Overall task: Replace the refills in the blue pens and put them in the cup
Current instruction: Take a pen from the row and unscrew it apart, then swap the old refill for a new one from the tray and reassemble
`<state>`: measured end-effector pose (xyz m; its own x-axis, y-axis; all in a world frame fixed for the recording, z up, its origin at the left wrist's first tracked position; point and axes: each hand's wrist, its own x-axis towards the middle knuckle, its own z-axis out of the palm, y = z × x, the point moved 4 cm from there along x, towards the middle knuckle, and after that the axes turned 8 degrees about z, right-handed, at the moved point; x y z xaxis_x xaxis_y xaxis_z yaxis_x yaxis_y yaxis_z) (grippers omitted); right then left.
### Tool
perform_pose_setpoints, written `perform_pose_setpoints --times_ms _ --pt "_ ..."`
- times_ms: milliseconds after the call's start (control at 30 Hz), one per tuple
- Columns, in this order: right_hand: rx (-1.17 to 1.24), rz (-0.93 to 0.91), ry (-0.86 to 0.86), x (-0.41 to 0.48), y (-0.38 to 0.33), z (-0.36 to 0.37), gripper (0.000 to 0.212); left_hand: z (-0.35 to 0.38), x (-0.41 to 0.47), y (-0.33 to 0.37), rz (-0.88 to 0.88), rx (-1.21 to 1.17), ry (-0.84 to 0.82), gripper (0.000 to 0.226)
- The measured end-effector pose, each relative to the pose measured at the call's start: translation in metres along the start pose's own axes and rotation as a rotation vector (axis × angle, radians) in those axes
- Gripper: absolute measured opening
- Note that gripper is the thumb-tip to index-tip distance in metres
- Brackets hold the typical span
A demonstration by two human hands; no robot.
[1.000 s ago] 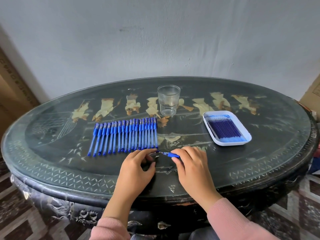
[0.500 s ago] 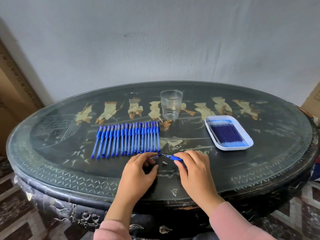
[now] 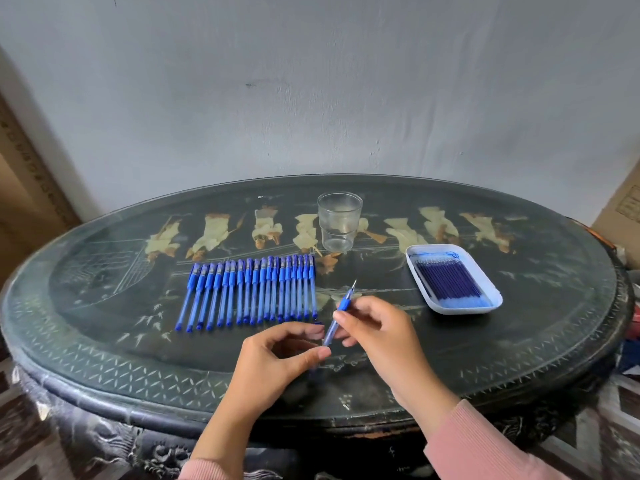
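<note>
Both my hands hold one uncapped blue pen (image 3: 341, 311) above the table's near side, tip pointing up and away. My right hand (image 3: 375, 329) pinches its upper barrel below the blue grip. My left hand (image 3: 280, 355) pinches the pen's lower end between thumb and fingers. Several capped blue pens (image 3: 251, 294) lie side by side in a row to the left. A clear plastic cup (image 3: 339, 226) stands upright behind the row with nothing in it. A white tray (image 3: 485, 306) at the right holds several blue refills (image 3: 448, 282).
The round dark table (image 3: 104, 344) has a glass top with pale inlaid figures and a carved rim. A grey wall stands close behind it. Cardboard boxes (image 3: 620, 202) sit at the far right and far left edges.
The pen has been lifted off the table and swung from lying crosswise to pointing up and away. Both hands rose with it. The camera view tilted upward.
</note>
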<state>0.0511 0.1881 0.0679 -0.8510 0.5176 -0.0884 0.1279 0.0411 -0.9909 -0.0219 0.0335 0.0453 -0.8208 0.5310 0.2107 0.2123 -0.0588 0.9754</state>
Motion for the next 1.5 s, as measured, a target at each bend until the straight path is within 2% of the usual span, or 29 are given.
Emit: perform_pose_setpoints --times_ms 167,267,467,600,733,900,1000,1133,1233,1400,1500 --pt "0.022 0.048 -0.010 0.001 0.003 0.007 0.010 -0.002 -0.001 -0.001 -0.015 0.058 -0.001 0.014" --pt "0.103 0.071 0.042 0.006 0.001 0.000 0.014 -0.003 -0.001 -0.001 -0.026 0.081 0.021 0.014" --pt "0.187 0.072 0.074 0.016 -0.005 -0.012 0.007 -0.004 -0.002 0.000 -0.003 0.129 0.005 0.016" --pt "0.160 0.053 0.122 0.027 -0.017 -0.024 0.008 -0.005 -0.001 0.001 -0.004 0.154 0.002 0.015" --pt "0.197 -0.040 0.213 0.045 -0.045 -0.047 0.012 -0.004 -0.002 0.002 -0.010 0.168 -0.005 0.013" --pt "0.264 -0.112 0.481 0.067 -0.070 -0.091 0.013 -0.005 -0.002 0.003 -0.027 0.145 0.041 0.018" --pt "0.107 -0.076 0.497 0.087 -0.055 -0.096 0.017 -0.007 -0.003 0.003 -0.037 0.108 0.090 0.016" --pt "-0.296 0.019 0.422 0.118 -0.022 -0.084 0.028 -0.007 -0.003 0.005 -0.039 0.092 0.096 0.016" --pt "-0.592 0.003 0.380 0.136 -0.007 -0.072 0.036 -0.007 -0.003 0.005 -0.031 0.122 0.093 0.020" --pt "-0.970 -0.030 0.371 0.152 -0.006 -0.059 0.021 -0.008 -0.001 0.006 -0.005 0.159 0.094 0.024" --pt "-1.075 -0.030 0.364 0.155 -0.005 -0.055 0.020 -0.011 0.001 0.003 0.012 0.151 0.146 0.019"
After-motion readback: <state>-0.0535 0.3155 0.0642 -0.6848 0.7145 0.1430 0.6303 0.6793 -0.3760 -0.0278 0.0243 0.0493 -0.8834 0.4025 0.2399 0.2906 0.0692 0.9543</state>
